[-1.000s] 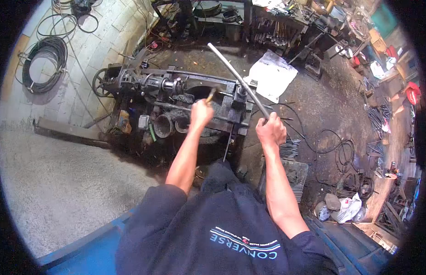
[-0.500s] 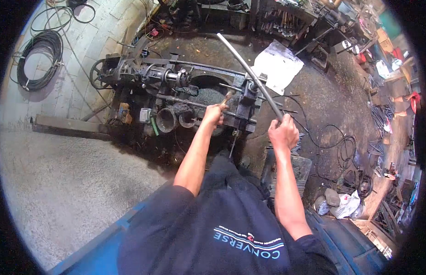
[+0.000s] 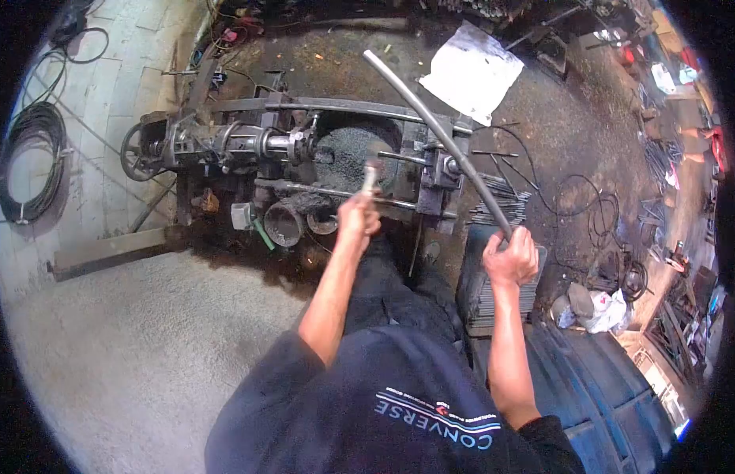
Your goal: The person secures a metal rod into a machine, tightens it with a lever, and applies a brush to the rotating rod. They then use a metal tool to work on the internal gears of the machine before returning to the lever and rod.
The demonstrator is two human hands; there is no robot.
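Note:
My left hand [image 3: 357, 219] is wrapped round the pale handle of a small brush [image 3: 370, 178], its head blurred by motion. The brush points away from me over the dark metal shavings [image 3: 347, 150] in the middle of a low, greasy machine [image 3: 249, 142] with long guide rods. In my right hand [image 3: 512, 257] is the near end of a long grey metal bar [image 3: 430, 118]. The bar slants away to the left and crosses over the block [image 3: 442, 172] at the machine's right end; its far tip sticks out past the machine.
Thin metal rods lie stacked [image 3: 501, 201] right of the machine. A white sheet [image 3: 474, 71] lies on the floor behind it. Two round metal cups [image 3: 284, 225] stand at its near side. A coiled black hose [image 3: 31, 166] and a long beam [image 3: 107, 251] are at left.
My right hand has shifted right and down in view with the bar still in it. My left hand has swung the brush left, more upright over the shavings. The view has tilted slightly.

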